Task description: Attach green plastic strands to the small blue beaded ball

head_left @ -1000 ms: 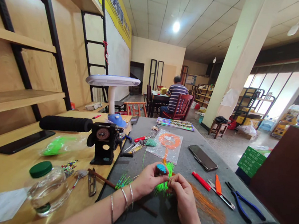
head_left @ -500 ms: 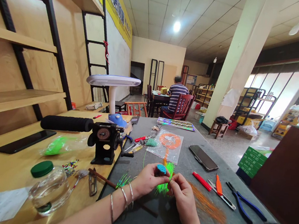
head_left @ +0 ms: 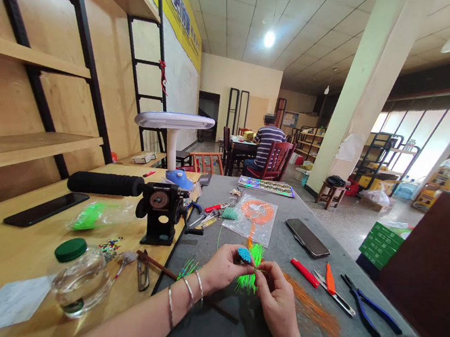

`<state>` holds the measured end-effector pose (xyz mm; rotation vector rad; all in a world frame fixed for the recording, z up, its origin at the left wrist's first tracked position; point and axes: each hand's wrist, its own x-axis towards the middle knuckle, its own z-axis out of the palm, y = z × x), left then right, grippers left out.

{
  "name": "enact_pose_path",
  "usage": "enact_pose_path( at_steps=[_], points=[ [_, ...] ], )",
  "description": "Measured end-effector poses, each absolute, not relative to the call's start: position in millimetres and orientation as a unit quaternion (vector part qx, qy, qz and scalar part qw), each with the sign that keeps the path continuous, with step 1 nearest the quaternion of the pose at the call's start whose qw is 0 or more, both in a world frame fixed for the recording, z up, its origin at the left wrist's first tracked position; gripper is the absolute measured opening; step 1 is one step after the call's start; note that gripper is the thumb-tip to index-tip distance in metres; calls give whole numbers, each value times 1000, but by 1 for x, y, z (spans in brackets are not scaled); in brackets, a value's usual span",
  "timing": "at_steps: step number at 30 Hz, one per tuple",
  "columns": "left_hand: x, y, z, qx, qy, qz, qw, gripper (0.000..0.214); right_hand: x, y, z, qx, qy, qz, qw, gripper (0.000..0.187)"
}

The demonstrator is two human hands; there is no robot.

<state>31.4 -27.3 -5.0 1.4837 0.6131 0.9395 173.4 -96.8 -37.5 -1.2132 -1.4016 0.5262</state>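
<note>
My left hand [head_left: 223, 269] is closed round a small blue glittery ball [head_left: 244, 255], held just above the dark grey table mat [head_left: 317, 225]. My right hand [head_left: 277, 292] is pinched shut against it from the right, on a thin strand I cannot make out. Between and behind both hands lies a bunch of neon green strands [head_left: 252, 267]. A spread of orange strands [head_left: 310, 308] lies on the mat right of my right hand. A smaller tuft of green strands [head_left: 188, 268] lies beside my left wrist.
A black hand-crank vise with a foam handle [head_left: 159, 209] stands to the left, near a clear jar with a green lid [head_left: 78, 276]. Blue pliers [head_left: 372, 309], scissors, red and orange tools and a phone [head_left: 307, 237] lie to the right. A person sits at a far table.
The view has shifted slightly to the right and up. Both hands stay together at the blue ball, with only small finger movements.
</note>
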Motion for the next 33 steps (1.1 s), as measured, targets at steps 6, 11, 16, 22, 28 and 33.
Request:
enact_pose_path(
  at_steps=[6,11,16,22,28,33],
  points=[
    [33,-32,-3,621,278,389,621,42,175,-96,-38,-504,-592,255,575,29],
    [33,-33,-1,598,290,377,646,43,176,-95,-39,-509,-587,253,576,31],
    [29,-29,-2,569,312,343,679,42,177,-94,-41,-519,-552,280,589,36],
    [26,-18,0,591,350,448,573,32,175,-93,-35,-520,-507,321,607,41],
    [24,-4,-4,594,379,510,494,20,176,-91,-34,-528,-484,359,599,38],
    [21,-11,3,633,366,537,420,15,180,-89,-35,-515,-436,378,634,39]
  ],
)
